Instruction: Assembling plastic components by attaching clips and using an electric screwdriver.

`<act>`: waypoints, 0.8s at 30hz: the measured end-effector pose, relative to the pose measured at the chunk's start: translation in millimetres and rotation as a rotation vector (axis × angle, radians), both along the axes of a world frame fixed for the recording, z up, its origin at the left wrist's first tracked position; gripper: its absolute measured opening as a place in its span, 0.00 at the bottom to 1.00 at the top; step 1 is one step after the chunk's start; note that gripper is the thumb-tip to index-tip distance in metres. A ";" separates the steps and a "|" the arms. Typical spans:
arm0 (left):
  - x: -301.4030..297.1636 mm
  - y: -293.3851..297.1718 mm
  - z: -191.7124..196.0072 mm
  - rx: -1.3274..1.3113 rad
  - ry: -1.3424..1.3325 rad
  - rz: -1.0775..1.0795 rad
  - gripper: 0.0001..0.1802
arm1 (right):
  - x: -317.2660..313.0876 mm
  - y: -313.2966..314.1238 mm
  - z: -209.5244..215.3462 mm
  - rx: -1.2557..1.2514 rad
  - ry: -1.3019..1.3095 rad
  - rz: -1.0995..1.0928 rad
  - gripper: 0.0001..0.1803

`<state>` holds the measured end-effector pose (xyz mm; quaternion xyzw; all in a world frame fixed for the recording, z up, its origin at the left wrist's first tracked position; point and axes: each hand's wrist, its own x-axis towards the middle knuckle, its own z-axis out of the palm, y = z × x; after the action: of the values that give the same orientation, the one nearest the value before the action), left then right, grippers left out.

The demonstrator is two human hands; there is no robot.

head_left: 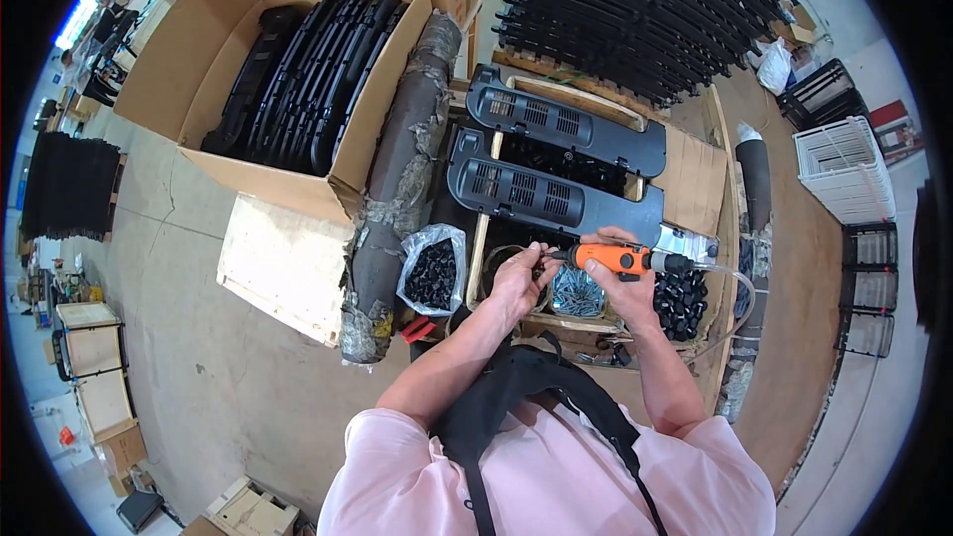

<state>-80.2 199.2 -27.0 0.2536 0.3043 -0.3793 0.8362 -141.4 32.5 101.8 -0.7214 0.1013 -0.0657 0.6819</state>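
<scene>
My right hand (627,290) is wrapped round an orange air screwdriver (608,258) held level, its tip pointing left. A clear hose (743,283) trails from its back end. At the tip, the fingers of my left hand (516,280) are pinched together; what they hold is too small to make out. Beneath my hands are silver screws (578,294) in a wooden tray. Just beyond lie two dark grey vented panels, a nearer panel (611,210) and a farther panel (620,142), side by side across the wooden frame.
A clear bag of small black parts (431,276) stands left of my left hand. Black plastic pieces (681,306) fill a compartment at right. A wrapped roll (397,154) runs beside an open carton (258,174) of black panels. Black slatted racks (645,15) are stacked behind.
</scene>
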 end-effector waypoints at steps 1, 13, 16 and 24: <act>0.0 -1.5 2.2 -0.001 0.001 -0.001 0.13 | -0.5 0.1 -0.7 -0.001 0.001 -0.001 0.28; -0.2 -10.7 6.5 0.046 -0.013 0.090 0.10 | -2.1 0.4 -8.9 -0.091 -0.060 0.023 0.28; -0.2 -11.3 8.8 0.025 -0.004 0.107 0.10 | -1.4 3.8 -6.8 -0.134 -0.094 0.065 0.28; 5.1 -4.2 0.9 0.133 -0.047 0.040 0.12 | 11.7 4.6 15.8 -0.412 -0.148 0.357 0.25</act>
<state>-75.0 195.0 -26.1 0.3111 0.3140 -0.3353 0.8320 -129.6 37.1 117.7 -0.8445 -0.0927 -0.0163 0.5273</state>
